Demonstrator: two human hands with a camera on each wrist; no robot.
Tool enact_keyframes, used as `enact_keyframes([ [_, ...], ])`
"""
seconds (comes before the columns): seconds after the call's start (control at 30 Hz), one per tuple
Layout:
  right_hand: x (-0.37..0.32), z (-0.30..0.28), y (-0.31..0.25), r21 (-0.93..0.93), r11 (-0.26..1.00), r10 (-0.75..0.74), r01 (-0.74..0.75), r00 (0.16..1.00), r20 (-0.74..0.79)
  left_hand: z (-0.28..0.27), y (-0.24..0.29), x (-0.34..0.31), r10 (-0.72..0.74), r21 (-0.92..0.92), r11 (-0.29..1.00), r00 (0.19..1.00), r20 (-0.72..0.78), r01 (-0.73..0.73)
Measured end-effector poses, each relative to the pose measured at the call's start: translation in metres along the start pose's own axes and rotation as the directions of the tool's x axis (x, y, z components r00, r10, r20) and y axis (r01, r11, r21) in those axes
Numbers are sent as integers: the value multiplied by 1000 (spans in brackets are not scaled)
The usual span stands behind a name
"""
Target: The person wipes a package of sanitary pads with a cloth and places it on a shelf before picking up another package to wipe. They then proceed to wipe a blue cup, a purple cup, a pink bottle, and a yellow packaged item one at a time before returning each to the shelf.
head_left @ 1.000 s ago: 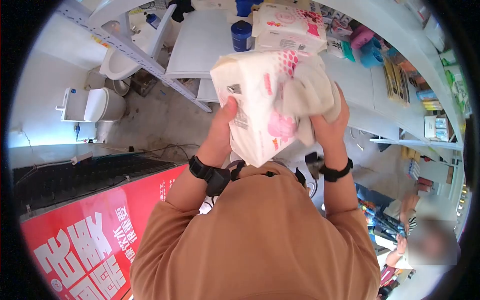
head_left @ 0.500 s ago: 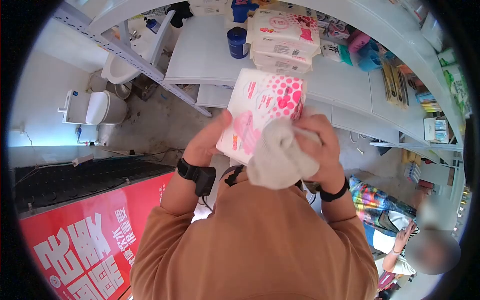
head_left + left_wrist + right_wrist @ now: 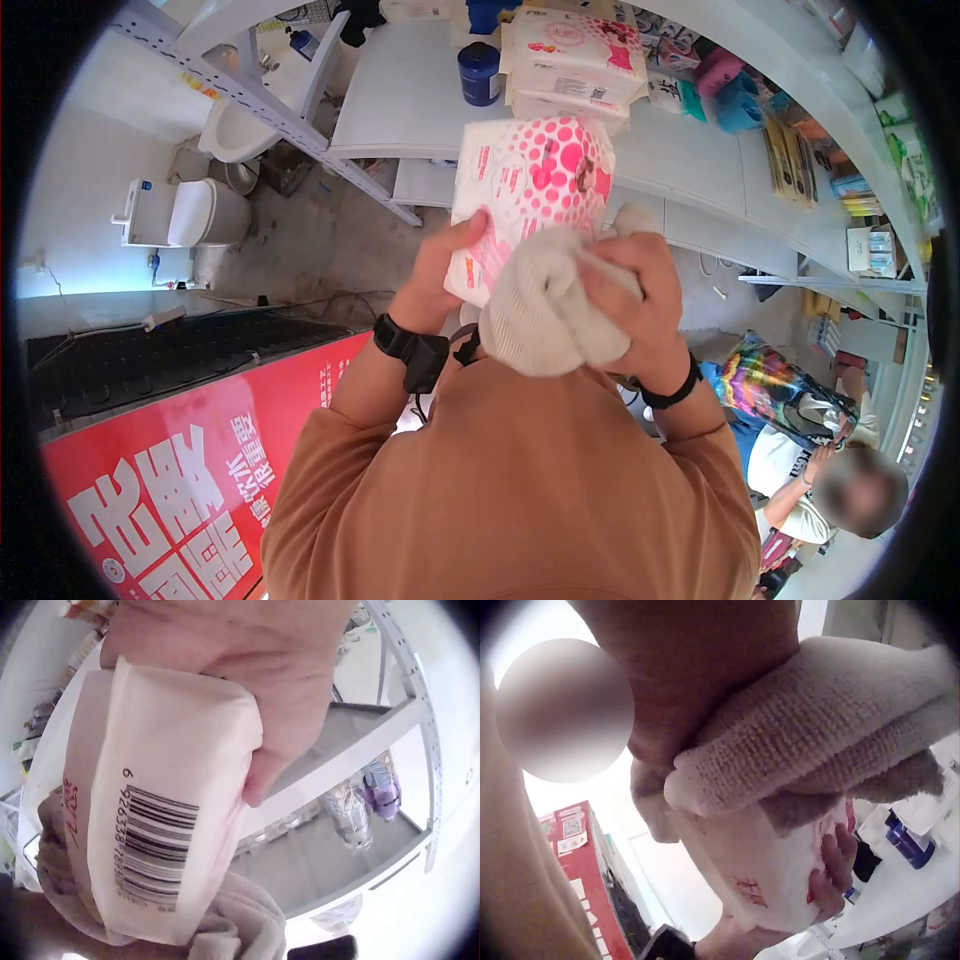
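My left hand (image 3: 447, 268) grips a white soft pack of tissues (image 3: 535, 175) with pink dots, its thumb lying on the printed top face. In the left wrist view the barcode end of the pack (image 3: 161, 847) faces the camera. Bunched in my right hand (image 3: 645, 300) is an off-white ribbed cloth (image 3: 545, 310), which covers the near right corner of the pack. Seen from the right wrist, the cloth (image 3: 802, 735) lies over the pack's side, and the left hand's fingertips (image 3: 832, 874) curl round the far edge.
Beyond the pack, a white shelf (image 3: 395, 90) bears a blue canister (image 3: 480, 75) and a stack of similar packs (image 3: 575, 60). A red box with white lettering (image 3: 210, 470) stands at lower left. Another person (image 3: 800, 480) is at right, beside a colourful bag (image 3: 775, 380).
The pack has turned from its side to show its dotted top, then shifted slightly away from my body. The cloth has moved from the pack's far right to its near right corner.
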State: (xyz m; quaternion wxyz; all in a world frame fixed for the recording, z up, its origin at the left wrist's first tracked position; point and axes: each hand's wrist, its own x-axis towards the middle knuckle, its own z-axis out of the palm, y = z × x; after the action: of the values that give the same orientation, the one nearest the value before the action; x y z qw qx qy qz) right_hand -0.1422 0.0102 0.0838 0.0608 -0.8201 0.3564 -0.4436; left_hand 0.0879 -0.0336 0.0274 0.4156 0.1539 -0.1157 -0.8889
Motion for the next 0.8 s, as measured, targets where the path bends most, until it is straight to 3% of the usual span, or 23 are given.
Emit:
enact_keyframes([
  [0.03,2,0,-3,-60,988,-134,139,988,80,-11,0,1,-13,20,1000,999,31,12],
  [0.07,2,0,-1,-64,988,-134,139,988,79,-20,0,2,-28,41,999,998,64,26],
  [0.13,-3,-1,8,-71,985,152,-155,987,-58,-32,-5,3,-47,74,997,992,120,38],
  [0.17,-1,0,16,300,881,419,-365,897,-140,-34,-6,2,-62,111,993,982,178,42],
  [0.2,2,2,17,297,882,420,-366,896,-143,-33,-7,2,-65,111,993,981,181,46],
  [0.27,11,7,16,292,795,602,-532,750,-273,-28,-7,6,-57,25,998,972,226,53],
  [0.3,10,5,10,287,797,600,-531,749,-279,-25,-7,8,-60,26,998,971,232,56],
  [0.37,1,1,-6,152,962,243,-225,963,-112,-22,-8,9,48,-129,991,987,153,-28],
  [0.4,1,1,-10,151,962,244,-227,963,-111,-27,-8,9,47,-132,991,987,153,-27],
  [0.47,4,1,-16,132,991,-22,17,999,37,-40,-6,12,-65,-166,982,986,153,91],
  [0.53,-3,0,-11,181,973,140,-144,989,37,-40,-5,11,-66,-135,986,978,199,94],
  [0.6,1,3,2,211,942,300,-262,937,-178,-39,-2,13,-66,-102,990,966,248,94],
  [0.67,6,7,9,270,896,428,-352,847,-315,-39,2,16,-125,171,982,964,234,85],
  [0.73,13,7,10,104,853,514,-512,787,-340,-36,-1,22,-122,120,988,955,270,93],
  [0.8,5,6,4,133,871,489,-473,814,-313,-35,-6,28,-75,-139,979,898,433,149],
])
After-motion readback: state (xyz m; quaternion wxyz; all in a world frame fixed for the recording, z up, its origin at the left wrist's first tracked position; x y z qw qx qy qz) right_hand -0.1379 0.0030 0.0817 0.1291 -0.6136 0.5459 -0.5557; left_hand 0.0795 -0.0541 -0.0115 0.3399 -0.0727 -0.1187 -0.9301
